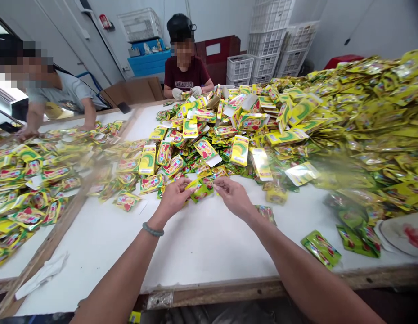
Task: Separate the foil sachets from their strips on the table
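Note:
A small green and yellow foil packet lies between my two hands, above the white tabletop at the front of the heap. My left hand, with a beaded bracelet on its wrist, is closed with thumb and fingers on the packet's left side. At the packet's right edge, the fingers of my right hand are pinched together. Just beyond them is a heap of yellow printed boxes mixed with packets like this one. Some boxes have open white end flaps.
A big mound of packets rises at the right. Loose green packets lie near the front edge. A wooden strip divides the table, with more boxes and packets to its left. Two co-workers sit across and at left. White crates stand behind.

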Motion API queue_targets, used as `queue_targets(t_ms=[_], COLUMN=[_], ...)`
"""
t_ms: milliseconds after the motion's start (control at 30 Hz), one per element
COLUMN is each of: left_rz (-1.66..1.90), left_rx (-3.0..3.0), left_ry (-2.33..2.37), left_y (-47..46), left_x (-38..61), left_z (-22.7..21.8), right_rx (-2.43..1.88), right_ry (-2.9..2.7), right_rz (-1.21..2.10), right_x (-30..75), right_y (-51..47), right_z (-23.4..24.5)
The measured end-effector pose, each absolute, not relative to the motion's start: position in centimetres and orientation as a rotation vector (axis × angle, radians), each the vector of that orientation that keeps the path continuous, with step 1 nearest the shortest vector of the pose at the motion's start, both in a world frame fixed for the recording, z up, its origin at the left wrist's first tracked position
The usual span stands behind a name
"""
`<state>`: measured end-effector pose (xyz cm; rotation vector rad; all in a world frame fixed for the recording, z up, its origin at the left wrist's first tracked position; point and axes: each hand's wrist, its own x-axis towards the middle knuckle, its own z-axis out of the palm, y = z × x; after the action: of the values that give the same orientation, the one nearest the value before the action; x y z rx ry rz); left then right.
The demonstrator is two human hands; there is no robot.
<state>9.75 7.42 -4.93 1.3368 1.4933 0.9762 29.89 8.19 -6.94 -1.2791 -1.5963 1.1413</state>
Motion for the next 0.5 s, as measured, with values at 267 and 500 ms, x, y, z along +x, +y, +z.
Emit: queue_targets(t_ms=[267, 500], left_rz=[1.114, 1.155], left_rx=[0.792, 0.595], left_ry=[1.252, 1.194], left_y=[4.2, 4.3], left_x=[12.1, 12.1], left_z=[-6.0, -6.7], right_rx=[-1.135, -1.192], right_ry=[-1.495, -1.372], right_rz=[1.524, 1.464], right_x=[29.0, 29.8], right_y=[7.4, 8.0], right_z=[-7.0, -7.1])
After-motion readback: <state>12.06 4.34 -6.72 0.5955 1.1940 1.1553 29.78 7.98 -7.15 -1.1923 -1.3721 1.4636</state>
